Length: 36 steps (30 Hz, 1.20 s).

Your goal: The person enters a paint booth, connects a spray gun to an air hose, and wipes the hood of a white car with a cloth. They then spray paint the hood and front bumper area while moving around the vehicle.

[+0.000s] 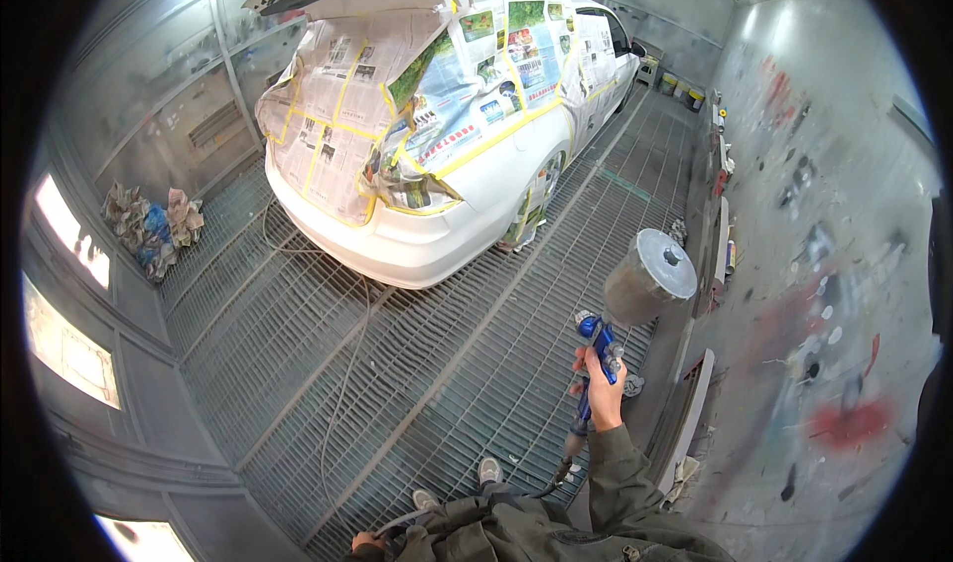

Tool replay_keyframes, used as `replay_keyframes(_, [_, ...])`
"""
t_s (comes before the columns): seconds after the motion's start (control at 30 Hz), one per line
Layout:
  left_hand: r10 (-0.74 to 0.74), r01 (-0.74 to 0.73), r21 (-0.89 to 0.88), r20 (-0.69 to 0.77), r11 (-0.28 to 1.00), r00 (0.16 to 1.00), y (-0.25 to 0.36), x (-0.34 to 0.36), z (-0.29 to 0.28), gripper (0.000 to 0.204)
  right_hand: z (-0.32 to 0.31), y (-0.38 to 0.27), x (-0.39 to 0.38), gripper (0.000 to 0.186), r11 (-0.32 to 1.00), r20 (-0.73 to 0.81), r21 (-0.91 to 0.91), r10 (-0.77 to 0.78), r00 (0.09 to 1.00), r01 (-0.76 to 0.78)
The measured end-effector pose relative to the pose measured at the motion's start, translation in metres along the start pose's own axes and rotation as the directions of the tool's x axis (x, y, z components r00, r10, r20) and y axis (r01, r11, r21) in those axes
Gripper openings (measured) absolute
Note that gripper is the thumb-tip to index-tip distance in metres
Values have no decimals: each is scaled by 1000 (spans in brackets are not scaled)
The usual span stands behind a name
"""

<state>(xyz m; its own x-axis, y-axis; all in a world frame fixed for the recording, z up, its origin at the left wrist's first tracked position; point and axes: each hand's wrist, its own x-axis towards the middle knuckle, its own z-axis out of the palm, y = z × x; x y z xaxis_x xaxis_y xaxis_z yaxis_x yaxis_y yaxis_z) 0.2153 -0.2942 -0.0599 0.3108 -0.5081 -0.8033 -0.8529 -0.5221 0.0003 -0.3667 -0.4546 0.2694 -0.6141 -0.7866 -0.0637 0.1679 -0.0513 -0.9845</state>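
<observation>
My right hand (pixel 604 395) is wrapped around the handle of a blue spray gun (pixel 602 340). On top of the gun sits a grey paint cup (pixel 635 289) with a round lid. A hose runs down from the handle toward my body. Low at the bottom edge, my left hand (pixel 368 540) is closed around the air hose (pixel 402 519), partly cut off by the frame. Ahead stands a white car (pixel 397 249) with its tailgate raised. Newspaper masking (pixel 333 130) and yellow tape cover its rear opening, side windows and wheel.
Underfoot is a metal grating floor (pixel 437 363), with the hose trailing across it toward the car. Crumpled paper (pixel 154 229) lies by the left wall. A paint-stained wall (pixel 824 294) rises close on my right, with a ledge along its foot. Several buckets (pixel 680 90) stand at the far end.
</observation>
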Motion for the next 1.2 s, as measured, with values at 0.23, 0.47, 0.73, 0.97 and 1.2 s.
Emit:
replay_keyframes(0.23, [25, -25, -71, 8, 997, 1000, 6, -16, 1, 45, 8, -8, 7, 21, 999, 12, 36, -14, 1000, 14])
replay_keyframes(0.47, [-45, 45, 14, -35, 999, 998, 39, -38, 6, 39, 6, -5, 19, 21, 999, 45, 16, -43, 998, 42])
replay_keyframes(0.73, [-18, 1, -94, -173, 996, 985, 35, -45, 25, 41, 5, -6, 26, 21, 999, 39, 25, -32, 999, 31])
replay_keyframes(0.97, [12, -29, -85, -195, 996, 981, 40, -54, 17, 39, -1, -5, 25, 22, 999, 10, 43, -30, 999, 30])
replay_keyframes(1.2, [55, -69, -58, -214, 996, 975, 40, -51, 16, 39, -14, -12, 24, 22, 998, -6, 52, -41, 999, 41])
